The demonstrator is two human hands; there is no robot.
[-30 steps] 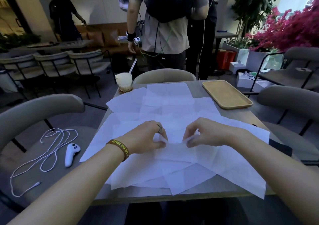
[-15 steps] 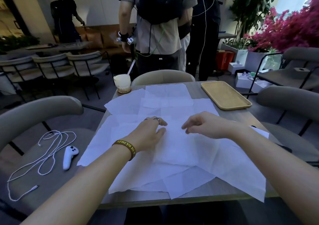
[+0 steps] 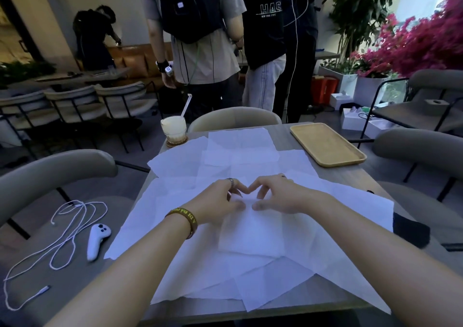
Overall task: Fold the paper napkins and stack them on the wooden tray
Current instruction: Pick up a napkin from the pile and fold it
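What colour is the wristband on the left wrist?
The wristband is brown with yellow lettering; the head view shows it best.

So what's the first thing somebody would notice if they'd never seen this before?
Probably the white paper napkins spread all over the table, with the left hand and right hand meeting in the middle, fingers bent at the far edge of a folded napkin. Next come the bright pink flowers at the top right and the wooden tray at the table's far right corner, with no napkins on it yet.
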